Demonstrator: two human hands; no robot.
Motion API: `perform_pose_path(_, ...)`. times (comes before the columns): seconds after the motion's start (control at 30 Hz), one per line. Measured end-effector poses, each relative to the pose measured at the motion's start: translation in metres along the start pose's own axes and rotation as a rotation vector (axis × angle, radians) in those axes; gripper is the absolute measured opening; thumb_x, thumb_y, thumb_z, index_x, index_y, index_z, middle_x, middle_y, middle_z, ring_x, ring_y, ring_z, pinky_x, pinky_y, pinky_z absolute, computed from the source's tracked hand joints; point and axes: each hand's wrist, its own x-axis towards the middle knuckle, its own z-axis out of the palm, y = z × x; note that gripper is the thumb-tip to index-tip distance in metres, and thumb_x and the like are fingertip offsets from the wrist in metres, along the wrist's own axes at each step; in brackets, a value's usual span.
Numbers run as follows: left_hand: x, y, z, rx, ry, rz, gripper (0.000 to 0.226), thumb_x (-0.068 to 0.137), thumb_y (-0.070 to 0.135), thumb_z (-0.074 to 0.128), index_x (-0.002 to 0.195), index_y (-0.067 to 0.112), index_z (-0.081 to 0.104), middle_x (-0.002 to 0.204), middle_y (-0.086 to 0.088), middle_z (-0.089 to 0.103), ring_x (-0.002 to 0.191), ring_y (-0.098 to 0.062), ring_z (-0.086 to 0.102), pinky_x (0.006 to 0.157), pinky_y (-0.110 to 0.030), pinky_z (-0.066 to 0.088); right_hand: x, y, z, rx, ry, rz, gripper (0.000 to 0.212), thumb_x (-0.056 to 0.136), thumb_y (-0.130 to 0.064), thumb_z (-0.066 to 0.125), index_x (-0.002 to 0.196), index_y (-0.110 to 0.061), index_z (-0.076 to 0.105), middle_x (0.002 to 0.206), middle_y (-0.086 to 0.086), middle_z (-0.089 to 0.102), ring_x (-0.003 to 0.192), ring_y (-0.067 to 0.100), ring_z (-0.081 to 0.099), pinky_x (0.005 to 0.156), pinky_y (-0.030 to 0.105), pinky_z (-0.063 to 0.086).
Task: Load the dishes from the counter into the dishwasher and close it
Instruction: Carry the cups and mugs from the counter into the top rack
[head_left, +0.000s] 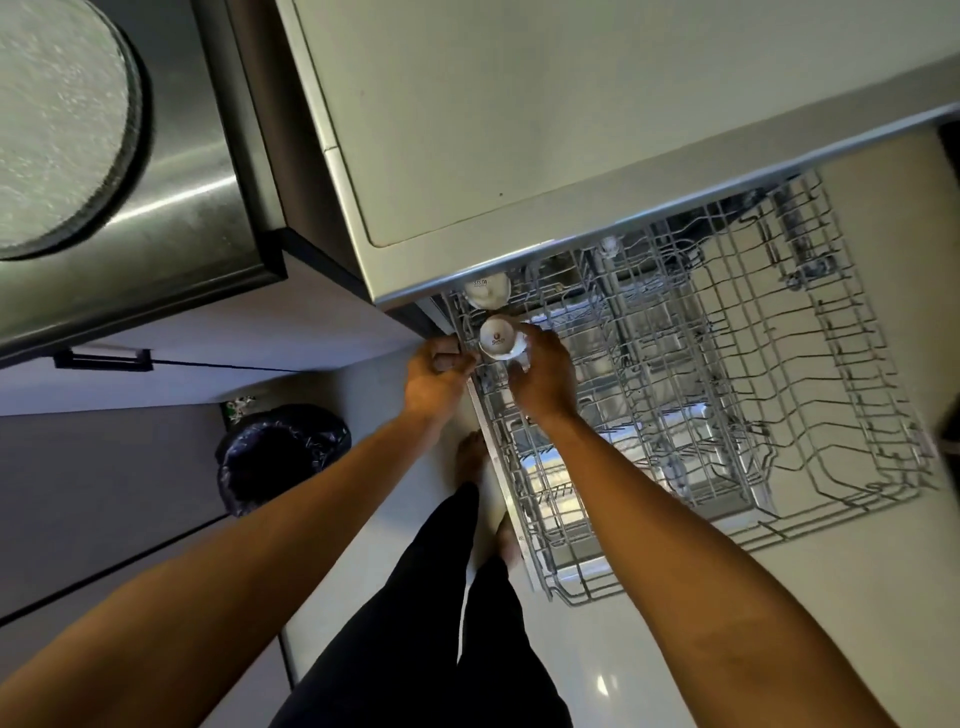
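Viewed from above. The counter (519, 130) fills the far middle of the scene, and its top is bare where visible. Below its near edge a wire rack (779, 364) stands pulled out over the floor (779, 649); a lower rack shows through its wires. The cup (497, 340), white, sits base up at the far left corner of the rack, with a small mark on its base. The right hand (543, 376) holds this cup from the near right side, fingers curled round its wall; whether the cup rests fully on the wires cannot be told. The left hand (436, 379) grips the left rim of the rack just beside the cup, fingers curled over the frame. A second cup (485, 291), also white and inverted, stands in the rack just beyond the first, partly under the counter edge; the two appear close but whether they touch cannot be told. The rest of the rack, to the right and near, holds nothing that can be made out. To the left, a steel surface carries a round grey disc (57, 119). A bin (280, 452) lined with a black bag stands on the floor left of the forearms. The person's bare feet (470, 457) are beside the left edge of the rack.
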Motion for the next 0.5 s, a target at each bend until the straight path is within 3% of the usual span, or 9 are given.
perform_pose_path(0.1, -0.013, 0.0, -0.009, 0.043, -0.014, 0.028, 0.015, 0.092, 0.002, 0.061, 0.106, 0.007, 0.063, 0.096, -0.005, 0.069, 0.08, -0.013, 0.064, 0.056, -0.016, 0.047, -0.02, -0.002, -0.011, -0.01, -0.05, 0.164, 0.031, 0.086, -0.02, 0.064, 0.114, -0.035, 0.061, 0.098, -0.001, 0.073, 0.089, 0.024, 0.069, 0.073, 0.036, 0.057)
perform_pose_path(0.17, -0.02, -0.003, -0.02, 0.05, -0.03, 0.049, 0.019, 0.091, -0.004, 0.054, 0.099, 0.009, 0.065, 0.089, -0.004, 0.068, 0.077, -0.015, 0.064, 0.053, -0.014, 0.047, -0.037, -0.003, -0.016, 0.007, -0.045, 0.166, 0.023, 0.087, -0.02, 0.063, 0.106, -0.031, 0.065, 0.091, -0.001, 0.072, 0.084, 0.026, 0.068, 0.072, 0.036, 0.057)
perform_pose_path(0.33, -0.05, -0.015, -0.059, 0.088, 0.009, 0.126, 0.022, 0.094, 0.002, 0.054, 0.088, 0.02, 0.065, 0.087, -0.005, 0.069, 0.075, -0.016, 0.065, 0.06, -0.021, 0.049, -0.075, -0.015, -0.029, 0.143, -0.046, 0.15, 0.017, 0.086, -0.016, 0.065, 0.098, -0.027, 0.071, 0.077, -0.013, 0.065, 0.081, 0.019, 0.067, 0.077, 0.039, 0.058)
perform_pose_path(0.43, -0.073, -0.023, -0.092, 0.122, 0.027, 0.182, 0.02, 0.094, 0.005, 0.055, 0.087, 0.02, 0.065, 0.082, -0.003, 0.068, 0.072, -0.014, 0.065, 0.065, -0.027, 0.049, -0.096, -0.029, -0.028, 0.2, -0.04, 0.121, 0.015, 0.087, -0.017, 0.069, 0.101, -0.022, 0.072, 0.088, -0.006, 0.073, 0.087, 0.017, 0.069, 0.083, 0.038, 0.057)
perform_pose_path(0.5, -0.093, -0.033, -0.123, 0.134, 0.061, 0.242, 0.021, 0.093, 0.005, 0.056, 0.088, 0.022, 0.067, 0.081, -0.004, 0.069, 0.074, -0.016, 0.065, 0.067, -0.03, 0.049, -0.113, -0.047, -0.024, 0.206, -0.058, 0.072, 0.014, 0.087, -0.017, 0.069, 0.099, -0.023, 0.072, 0.08, -0.009, 0.069, 0.079, 0.014, 0.066, 0.077, 0.033, 0.056)
